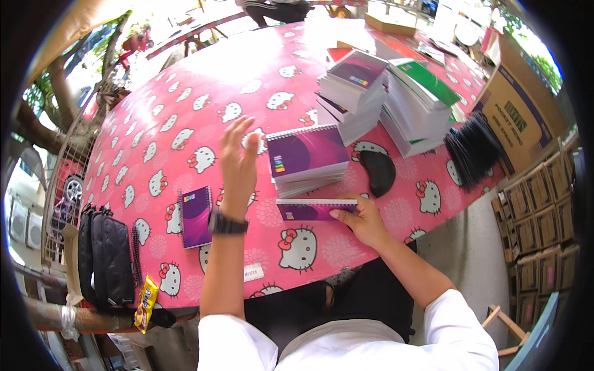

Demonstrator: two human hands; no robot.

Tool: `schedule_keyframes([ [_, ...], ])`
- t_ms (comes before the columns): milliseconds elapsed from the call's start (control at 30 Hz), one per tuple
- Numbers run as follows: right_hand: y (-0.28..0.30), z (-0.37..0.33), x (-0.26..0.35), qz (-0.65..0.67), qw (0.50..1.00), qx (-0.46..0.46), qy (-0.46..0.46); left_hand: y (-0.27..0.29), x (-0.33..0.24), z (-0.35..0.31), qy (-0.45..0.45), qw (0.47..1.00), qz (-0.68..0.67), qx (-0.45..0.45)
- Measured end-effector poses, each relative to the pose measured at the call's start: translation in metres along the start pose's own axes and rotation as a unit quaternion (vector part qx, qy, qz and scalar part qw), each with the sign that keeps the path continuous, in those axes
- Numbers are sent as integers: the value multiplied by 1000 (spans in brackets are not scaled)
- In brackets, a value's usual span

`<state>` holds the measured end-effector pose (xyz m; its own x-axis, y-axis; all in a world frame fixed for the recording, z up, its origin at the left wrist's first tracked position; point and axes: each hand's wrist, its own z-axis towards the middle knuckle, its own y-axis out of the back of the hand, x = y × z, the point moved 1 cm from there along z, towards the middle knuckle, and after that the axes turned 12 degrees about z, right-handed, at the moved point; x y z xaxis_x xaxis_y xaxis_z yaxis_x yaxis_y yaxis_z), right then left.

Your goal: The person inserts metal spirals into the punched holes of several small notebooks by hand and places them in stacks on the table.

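My right hand (pixel 365 221) grips the right end of a purple spiral notebook (pixel 303 212), thumb on top. The notebook is tilted on edge just above the pink patterned table (pixel 263 238), its white coil along the upper side. My left hand (pixel 237 164) is raised, fingers stretched out, holding nothing. Right of it stands a stack of purple spiral notebooks (pixel 309 151). One more purple notebook (pixel 197 217) lies flat beside my left forearm. A black curved object (pixel 378 172) rests to the right of the stack.
Taller piles of purple notebooks (pixel 356 69) and green-covered notebooks (pixel 430 83) stand at the far right. Black spiral coils (pixel 473 149) lie by a cardboard box (pixel 520 120). A black backpack (pixel 111 256) and yellow snack packet (pixel 146 304) sit at the left edge. Brown cartons (pixel 538 216) are stacked rightward.
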<state>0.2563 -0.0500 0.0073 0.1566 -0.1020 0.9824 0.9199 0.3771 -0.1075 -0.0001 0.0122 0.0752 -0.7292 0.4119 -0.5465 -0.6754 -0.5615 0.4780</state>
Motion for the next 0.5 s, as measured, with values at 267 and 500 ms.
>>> schedule_keyframes([
  [267,23,-11,14,-96,995,30,2,-26,-109,-90,-248,952,126,128],
  [500,183,4,64,-236,941,-242,16,-14,-106,-69,-267,951,46,148],
])
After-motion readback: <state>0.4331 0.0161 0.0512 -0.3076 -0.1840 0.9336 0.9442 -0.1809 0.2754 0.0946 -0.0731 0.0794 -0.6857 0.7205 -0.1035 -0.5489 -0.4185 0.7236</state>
